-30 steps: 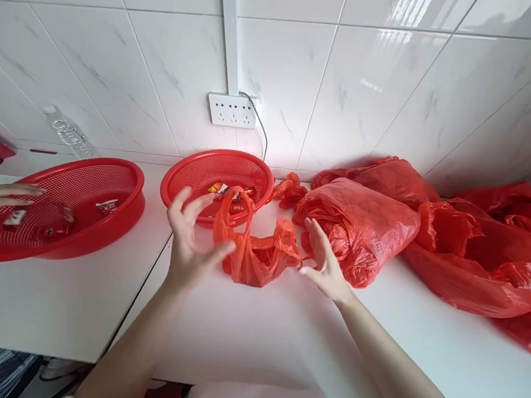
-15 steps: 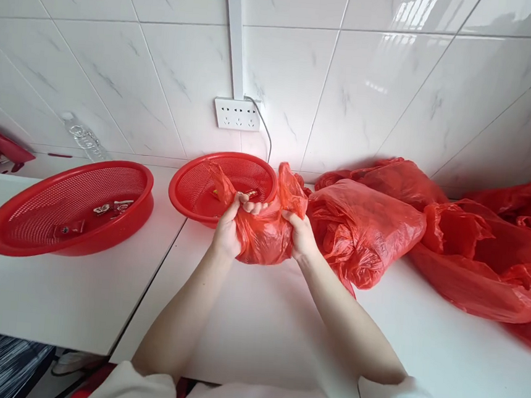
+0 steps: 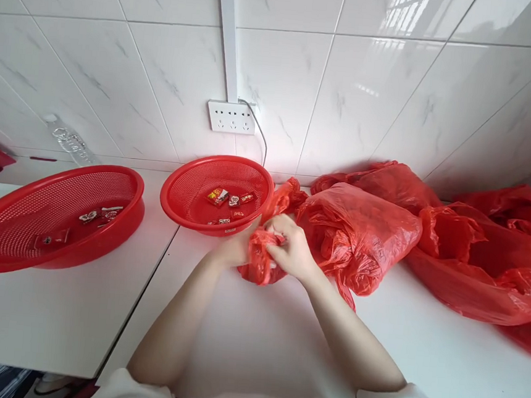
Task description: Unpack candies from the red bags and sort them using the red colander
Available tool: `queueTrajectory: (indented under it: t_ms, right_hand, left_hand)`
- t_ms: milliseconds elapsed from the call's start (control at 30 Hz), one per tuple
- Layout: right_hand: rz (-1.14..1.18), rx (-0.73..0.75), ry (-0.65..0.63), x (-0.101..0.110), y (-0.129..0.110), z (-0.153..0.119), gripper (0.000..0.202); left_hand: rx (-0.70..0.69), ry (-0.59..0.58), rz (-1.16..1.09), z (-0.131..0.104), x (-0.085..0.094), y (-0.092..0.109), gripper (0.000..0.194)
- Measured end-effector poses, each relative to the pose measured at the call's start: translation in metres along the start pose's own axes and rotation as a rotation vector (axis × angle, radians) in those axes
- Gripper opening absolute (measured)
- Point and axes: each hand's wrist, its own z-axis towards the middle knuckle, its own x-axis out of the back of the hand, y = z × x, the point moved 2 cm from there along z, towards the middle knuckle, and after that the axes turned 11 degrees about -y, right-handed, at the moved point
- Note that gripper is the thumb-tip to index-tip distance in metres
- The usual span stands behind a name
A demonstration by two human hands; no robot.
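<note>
A small red plastic bag (image 3: pixel 260 263) is bunched between my two hands, low over the white table. My right hand (image 3: pixel 291 248) pinches a gathered part of the bag, its fingers closed on the plastic. On the other side my left hand (image 3: pixel 238 246) is pressed against the bag; motion smears it and its fingers are mostly hidden behind the plastic. Just beyond, a round red basket (image 3: pixel 187 186) holds several small wrapped packets (image 3: pixel 218 196). Whatever the bag contains cannot be made out.
Another red basket (image 3: pixel 127 181) with a few packets stands at left. Large red plastic bags (image 3: pixel 365 226) lie at right, one gaping bag (image 3: pixel 487 262) farther over. A clear bottle (image 3: pixel 73 142) leans by the tiled wall, near a socket strip (image 3: pixel 232 117) with a cable.
My hands have come together and lower, and the bag's spread handles are now twisted and bunched. The packets in the middle basket have come into view.
</note>
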Motion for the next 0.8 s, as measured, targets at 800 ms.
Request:
queueTrajectory:
  t_ms: [800]
  right_hand:
    - [-0.282,-0.147,-0.235,0.045,-0.025,-0.011,0.034]
  left_hand:
    - [0.060,0.095,-0.707,-0.004,0.011,0.004,0.026]
